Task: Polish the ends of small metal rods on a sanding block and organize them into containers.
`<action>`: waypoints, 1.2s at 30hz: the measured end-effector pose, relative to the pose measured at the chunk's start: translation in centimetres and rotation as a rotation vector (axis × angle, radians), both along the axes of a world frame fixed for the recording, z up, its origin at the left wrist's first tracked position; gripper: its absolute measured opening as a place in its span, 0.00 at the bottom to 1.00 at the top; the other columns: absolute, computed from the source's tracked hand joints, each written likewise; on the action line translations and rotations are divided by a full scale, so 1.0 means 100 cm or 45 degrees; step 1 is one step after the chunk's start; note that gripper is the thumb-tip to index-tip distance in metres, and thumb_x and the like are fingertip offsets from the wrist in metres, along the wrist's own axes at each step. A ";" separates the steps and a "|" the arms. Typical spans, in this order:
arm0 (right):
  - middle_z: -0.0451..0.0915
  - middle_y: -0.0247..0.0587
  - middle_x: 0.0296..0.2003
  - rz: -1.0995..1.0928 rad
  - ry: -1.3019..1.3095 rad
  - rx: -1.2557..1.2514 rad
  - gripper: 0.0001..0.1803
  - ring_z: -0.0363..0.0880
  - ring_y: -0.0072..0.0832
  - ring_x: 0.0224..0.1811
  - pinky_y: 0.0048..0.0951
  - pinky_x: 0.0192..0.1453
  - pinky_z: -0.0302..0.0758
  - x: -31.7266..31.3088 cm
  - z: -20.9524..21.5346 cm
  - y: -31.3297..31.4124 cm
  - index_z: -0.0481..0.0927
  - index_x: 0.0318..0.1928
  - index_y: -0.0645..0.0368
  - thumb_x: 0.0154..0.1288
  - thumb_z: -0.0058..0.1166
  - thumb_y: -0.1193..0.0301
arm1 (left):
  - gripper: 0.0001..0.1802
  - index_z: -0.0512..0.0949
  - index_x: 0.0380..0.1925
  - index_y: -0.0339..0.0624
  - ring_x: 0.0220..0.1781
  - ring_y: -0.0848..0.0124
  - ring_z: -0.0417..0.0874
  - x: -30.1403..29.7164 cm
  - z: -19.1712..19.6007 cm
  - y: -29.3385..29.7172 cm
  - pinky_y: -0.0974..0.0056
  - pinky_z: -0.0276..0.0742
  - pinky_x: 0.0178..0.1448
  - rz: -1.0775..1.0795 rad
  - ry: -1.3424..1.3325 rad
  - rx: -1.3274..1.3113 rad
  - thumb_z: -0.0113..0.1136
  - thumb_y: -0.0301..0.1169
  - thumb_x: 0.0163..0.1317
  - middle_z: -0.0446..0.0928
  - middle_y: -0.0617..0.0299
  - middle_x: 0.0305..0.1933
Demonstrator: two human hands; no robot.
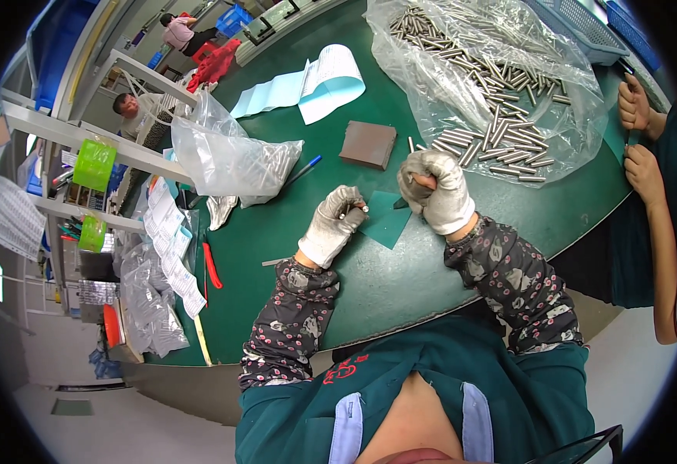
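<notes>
1. the surface [400, 286] is a dark green mat with a curved front edge, and the person sits close against it, both forearms in patterned sleeves.
2. the left hand [332, 224], in a worn grey glove, is curled shut around a small metal pin [354, 209] whose tip shows at the fingertips.
3. the right hand [436, 189], gloved the same way, is a closed fist gripping a small dark tool [400, 203] whose tip sticks out toward the left hand; what kind of tool it is cannot be told.
4. both hands hover just over a small teal square pad [385, 224] lying on the surface.
5. beyond the right hand, a clear plastic sheet [555, 116] carries a wide heap of metal pins [493, 85], and a few lie loose near its edge.
6. a brown block [367, 144] sits near the middle; a blue pen [304, 170] lies beside a crumpled clear bag [226, 158].
7. pale blue paper sheets [307, 85] curl at the far side.
8. red-handled cutters [212, 265] lie near the left edge.
9. at the right, another person's bare hands [638, 135] work at the surface's rim.
10. to the left stand grey metal shelves [60, 139] with green tags, papers and bags; two people sit farther back in the room.
</notes>
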State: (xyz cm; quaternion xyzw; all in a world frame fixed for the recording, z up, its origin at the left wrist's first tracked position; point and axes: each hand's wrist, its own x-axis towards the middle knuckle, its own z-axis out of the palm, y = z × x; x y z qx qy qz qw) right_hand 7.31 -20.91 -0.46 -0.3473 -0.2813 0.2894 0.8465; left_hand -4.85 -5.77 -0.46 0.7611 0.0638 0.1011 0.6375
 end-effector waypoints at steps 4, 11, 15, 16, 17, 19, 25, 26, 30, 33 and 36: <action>0.56 0.31 0.11 0.001 0.028 -0.008 0.21 0.52 0.21 0.09 0.22 0.13 0.50 -0.001 0.000 0.000 0.59 0.14 0.55 0.58 0.39 0.56 | 0.05 0.69 0.31 0.44 0.20 0.84 0.65 0.000 0.001 0.000 0.78 0.61 0.20 0.018 0.008 0.005 0.53 0.22 0.56 0.69 0.70 0.26; 0.56 0.31 0.11 -0.019 0.037 -0.005 0.21 0.52 0.22 0.10 0.22 0.13 0.50 -0.003 -0.002 0.002 0.60 0.15 0.55 0.57 0.41 0.55 | 0.09 0.72 0.33 0.39 0.32 0.68 0.77 0.013 0.007 -0.006 0.68 0.73 0.38 -0.040 0.056 0.674 0.57 0.22 0.51 0.74 0.61 0.30; 0.57 0.31 0.12 -0.023 0.119 0.021 0.19 0.52 0.21 0.11 0.22 0.14 0.51 -0.004 0.000 -0.002 0.63 0.17 0.57 0.55 0.42 0.56 | 0.09 0.74 0.31 0.38 0.31 0.65 0.76 0.024 0.015 -0.014 0.66 0.72 0.37 -0.078 0.136 1.042 0.60 0.22 0.48 0.73 0.58 0.28; 0.56 0.31 0.12 -0.130 0.213 -0.017 0.19 0.52 0.21 0.10 0.22 0.14 0.50 -0.007 0.000 0.001 0.62 0.17 0.56 0.55 0.42 0.56 | 0.09 0.74 0.31 0.38 0.32 0.62 0.77 0.025 0.016 -0.014 0.66 0.72 0.37 -0.090 0.133 1.044 0.59 0.22 0.48 0.74 0.57 0.29; 0.56 0.30 0.12 -0.238 0.305 -0.053 0.19 0.52 0.21 0.10 0.22 0.14 0.50 -0.008 -0.001 0.001 0.62 0.16 0.56 0.55 0.42 0.56 | 0.09 0.74 0.31 0.38 0.32 0.62 0.77 0.026 0.015 -0.015 0.66 0.72 0.37 -0.100 0.136 1.039 0.59 0.22 0.48 0.74 0.57 0.29; 0.55 0.30 0.11 -0.089 0.163 0.033 0.19 0.51 0.21 0.10 0.22 0.13 0.50 -0.004 0.002 -0.004 0.61 0.16 0.55 0.55 0.41 0.56 | 0.08 0.74 0.31 0.38 0.32 0.61 0.77 0.025 0.015 -0.014 0.65 0.73 0.37 -0.079 0.122 1.088 0.59 0.22 0.48 0.74 0.56 0.29; 0.55 0.30 0.11 -0.085 0.134 0.076 0.20 0.51 0.20 0.10 0.21 0.13 0.50 -0.007 0.001 -0.003 0.61 0.15 0.55 0.56 0.40 0.56 | 0.08 0.74 0.31 0.38 0.33 0.61 0.77 0.026 0.014 -0.015 0.65 0.73 0.38 -0.055 0.139 1.052 0.59 0.22 0.48 0.75 0.56 0.30; 0.55 0.30 0.11 -0.173 0.228 0.032 0.20 0.51 0.20 0.10 0.21 0.12 0.50 -0.010 0.000 -0.001 0.61 0.15 0.55 0.57 0.40 0.56 | 0.08 0.74 0.31 0.38 0.33 0.61 0.77 0.026 0.013 -0.016 0.65 0.73 0.38 -0.057 0.140 1.052 0.59 0.22 0.48 0.75 0.56 0.30; 0.55 0.30 0.11 -0.244 0.228 -0.014 0.19 0.52 0.20 0.10 0.21 0.12 0.51 -0.010 -0.001 0.000 0.61 0.16 0.56 0.57 0.39 0.57 | 0.07 0.74 0.31 0.41 0.34 0.59 0.77 0.026 0.011 -0.013 0.63 0.73 0.38 -0.049 0.144 1.034 0.58 0.25 0.49 0.75 0.56 0.31; 0.56 0.30 0.11 -0.329 0.257 -0.098 0.19 0.52 0.20 0.10 0.21 0.12 0.51 -0.011 -0.004 0.003 0.62 0.17 0.56 0.57 0.39 0.57 | 0.07 0.75 0.30 0.44 0.35 0.57 0.77 0.026 0.011 -0.013 0.61 0.74 0.37 -0.043 0.149 1.026 0.57 0.28 0.50 0.75 0.57 0.32; 0.56 0.30 0.11 -0.220 0.242 -0.005 0.19 0.52 0.20 0.10 0.21 0.13 0.52 -0.010 0.000 -0.001 0.62 0.17 0.56 0.57 0.39 0.57 | 0.07 0.75 0.31 0.44 0.36 0.56 0.77 0.026 0.012 -0.014 0.61 0.74 0.38 -0.039 0.161 1.023 0.57 0.28 0.50 0.75 0.57 0.33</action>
